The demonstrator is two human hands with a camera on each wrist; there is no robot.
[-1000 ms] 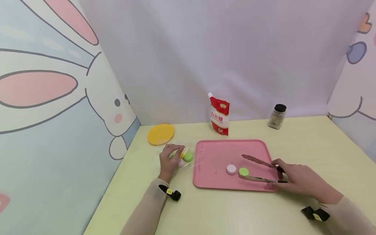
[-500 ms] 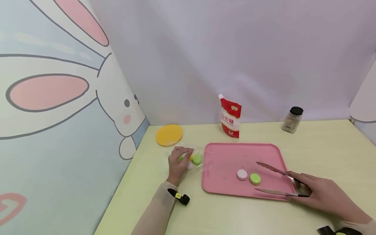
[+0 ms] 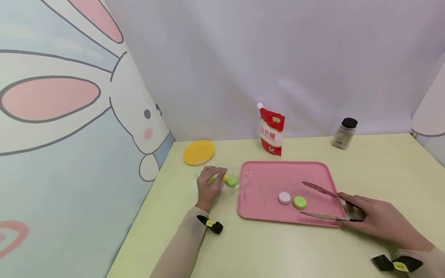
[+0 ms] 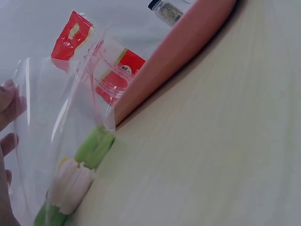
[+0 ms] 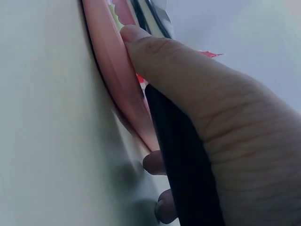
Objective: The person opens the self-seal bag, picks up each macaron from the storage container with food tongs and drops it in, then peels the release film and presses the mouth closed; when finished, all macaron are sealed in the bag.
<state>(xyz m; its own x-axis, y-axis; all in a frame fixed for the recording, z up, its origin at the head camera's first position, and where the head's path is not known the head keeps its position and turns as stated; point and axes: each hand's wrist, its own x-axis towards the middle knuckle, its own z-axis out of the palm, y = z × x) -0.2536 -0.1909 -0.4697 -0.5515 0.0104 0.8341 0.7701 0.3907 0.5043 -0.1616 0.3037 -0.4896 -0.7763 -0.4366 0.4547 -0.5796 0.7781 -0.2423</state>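
Right hand [image 3: 380, 220] grasps tongs [image 3: 319, 188], parted, we judge, to admit the green disc [image 3: 299, 202] ahead; left hand [image 3: 208, 190] pinches the bag [image 4: 44, 110], presumably steadying it.

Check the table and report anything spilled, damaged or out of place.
Nothing looks spilled or damaged: the pink disc and green disc lie flat on the tray, near the tongs in the right hand. Only oddity: a faint dark speck left of the pink disc in the head view, too small to identify.
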